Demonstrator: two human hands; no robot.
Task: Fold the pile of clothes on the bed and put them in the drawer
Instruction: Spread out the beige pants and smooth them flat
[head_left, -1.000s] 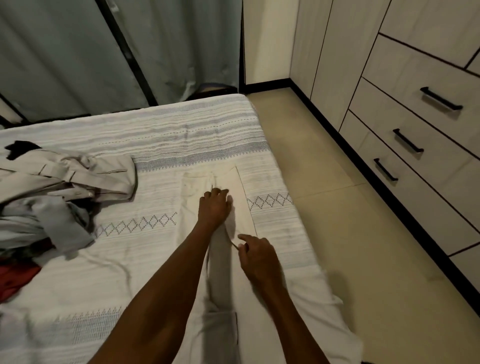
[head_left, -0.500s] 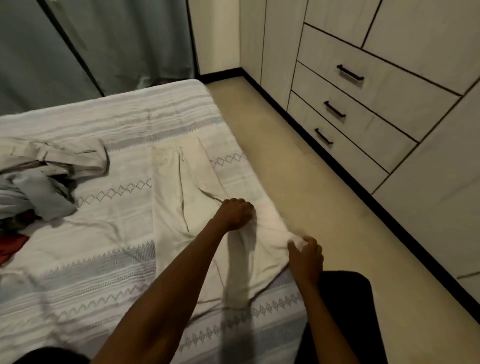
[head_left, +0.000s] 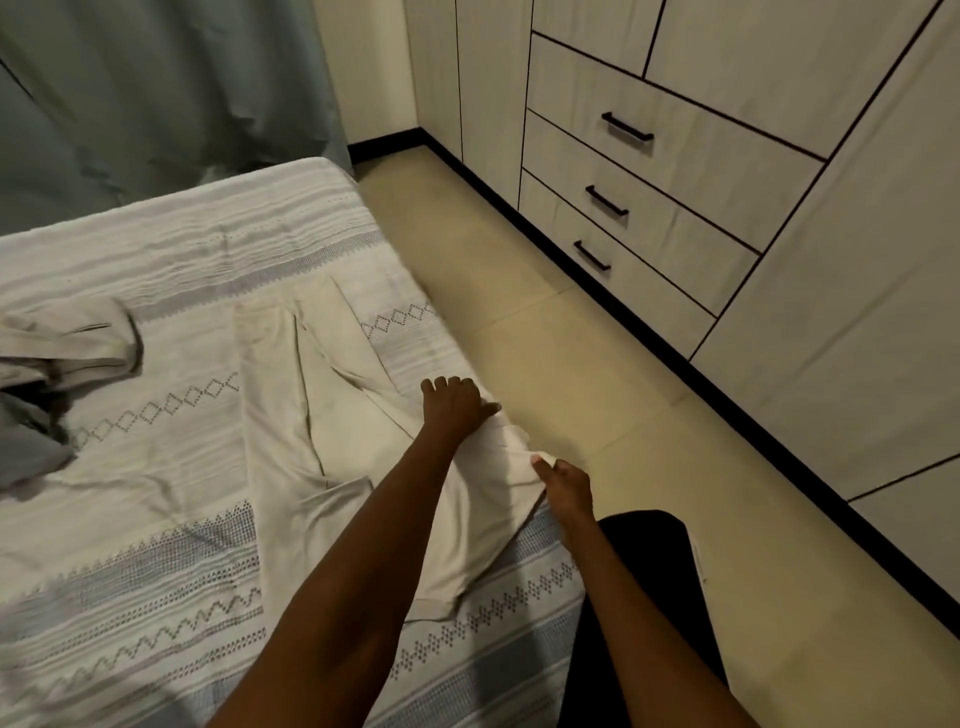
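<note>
while both arms reach over the near right corner of the bed, which has a white bedspread with grey woven bands and diamond patterns, a cream fabric garment lies spread flat on it. left hand sits on the garment's right edge at the bed's side, knuckles up, fingers curled down into the cloth, thumb out toward the floor; looks like it grips a fold but the fingertips are hidden so cannot tell for sure. right hand is just beside and nearer the camera, pinching a small corner of the same cream garment between thumb and fingers, cloth pulled taut between the two hands. garment's far end runs away from the left fingers up the bed, a crease running lengthwise down it; near hem lies under the left forearm.

well left of the left fingers, at the frame edge, a pile of unfolded clothes, beige piece on top, grey one below, apart from the cream garment. beyond the right fingers across the beige tiled floor, pale wood wardrobe with three drawers, black bar handles, all closed. grey-green curtain behind the bed's far end. dark clothing on the person's leg just under the right wrist.
</note>
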